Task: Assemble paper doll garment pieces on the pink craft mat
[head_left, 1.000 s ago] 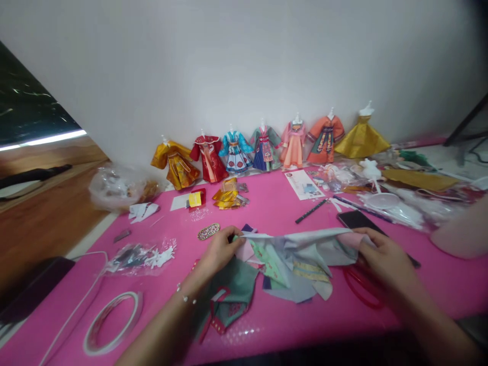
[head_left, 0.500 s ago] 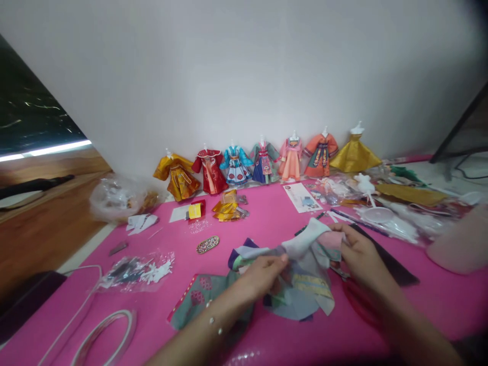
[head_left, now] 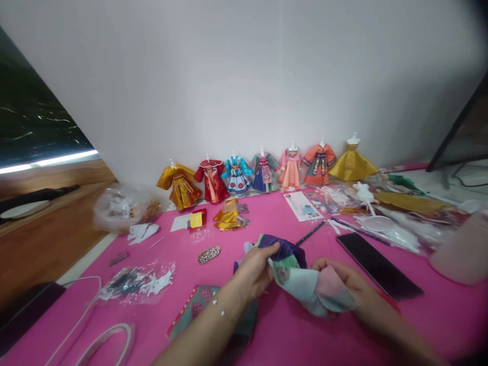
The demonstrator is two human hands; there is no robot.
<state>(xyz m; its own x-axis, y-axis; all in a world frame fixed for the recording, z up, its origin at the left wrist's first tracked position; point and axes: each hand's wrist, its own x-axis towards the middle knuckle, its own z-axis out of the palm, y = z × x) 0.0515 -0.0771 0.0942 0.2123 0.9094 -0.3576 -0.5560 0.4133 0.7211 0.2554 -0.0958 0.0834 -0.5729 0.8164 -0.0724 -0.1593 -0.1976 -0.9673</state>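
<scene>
My left grip [head_left: 253, 272] is closed upon the cloth [head_left: 297, 282], with the thumb [head_left: 271, 249] lying over its dark purple part, and my right grip [head_left: 339, 279] is pinching the pink and pale end, so that the cloth stays folded between the two, held over the pink worktop [head_left: 301, 345]; whether it is one piece or several, I cannot tell. Under my left forearm [head_left: 213, 325] lies a grey-green garment [head_left: 190, 305] with red edging, and beside my right forearm [head_left: 389, 317] a red thing [head_left: 392, 303] shows only partly. Near the right grip, a dark phone [head_left: 379, 265] lies flat, and a black dotted strip [head_left: 310, 234] is just beyond the cloth. On the left there is a speckled oval piece [head_left: 209, 254], then a clear bag [head_left: 137, 282] with white shapes, and a ring-shaped roll [head_left: 129, 340], cut by the lower edge of the view. Farther out I see golden packets [head_left: 227, 219], a printed card [head_left: 301, 206] and, to the right, a heap of clear bags [head_left: 404, 231]. At the back, seven small dresses [head_left: 266, 168] stand in a row before the pale wall [head_left: 244, 76]
</scene>
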